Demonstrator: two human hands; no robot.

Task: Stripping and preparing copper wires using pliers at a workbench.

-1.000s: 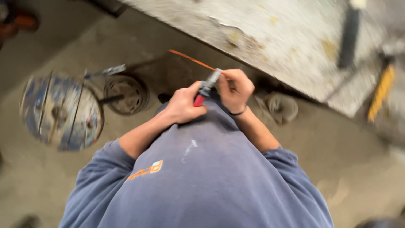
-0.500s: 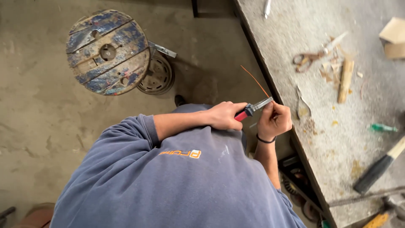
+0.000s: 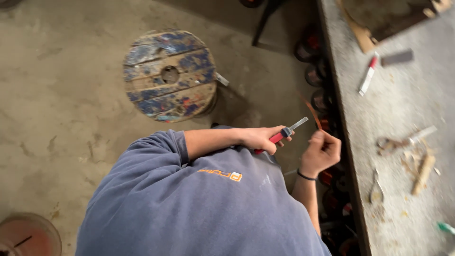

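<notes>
Mid-frame, the left hand [image 3: 258, 138] is gripping a red-handled knife [image 3: 284, 133], blade pointing right. The right hand [image 3: 322, 151] is clenching around an orange wire [image 3: 310, 111]. Looks like stripping is barely underway, with most insulation left on.

Workshop floor and bench, as I see them from above

I see a wooden cable spool [image 3: 169, 75] on the floor, well left of the workbench [image 3: 403, 109]; on the workbench lie a red-and-white marker [image 3: 368, 74], pliers [image 3: 377, 186] and wood scraps [image 3: 422, 168].
</notes>
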